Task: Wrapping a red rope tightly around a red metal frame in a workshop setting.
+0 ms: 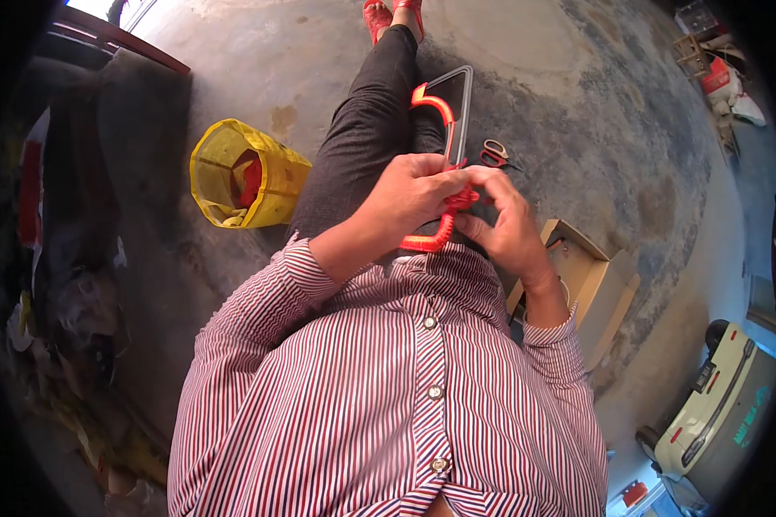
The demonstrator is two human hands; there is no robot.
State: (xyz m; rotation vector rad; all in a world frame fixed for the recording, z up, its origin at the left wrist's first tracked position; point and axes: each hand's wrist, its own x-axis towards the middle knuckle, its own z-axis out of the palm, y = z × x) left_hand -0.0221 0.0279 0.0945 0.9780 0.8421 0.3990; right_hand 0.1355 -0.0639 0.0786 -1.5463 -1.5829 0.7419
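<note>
Over my lap is a grey rounded frame (468, 108), with a glossy red strip (437, 102) curving along part of it. Ridged red wrapping (429, 242) covers its near curved end. My left hand (409, 196) is closed on the frame's middle, its thumb and fingers against the red material. From the other side my right hand (510, 222) has its fingers bent in a pinch on a crumpled red strip (462, 201). The two hands' fingertips nearly meet there, and they partly hide the frame and the strip.
Scissors (495, 155) lie on the concrete floor beyond my right hand. A yellow bag (272, 177) with red material inside stands left of my legs. An opened cardboard box (591, 267) sits to my right. Farther right is a pale toy-like vehicle (705, 401).
</note>
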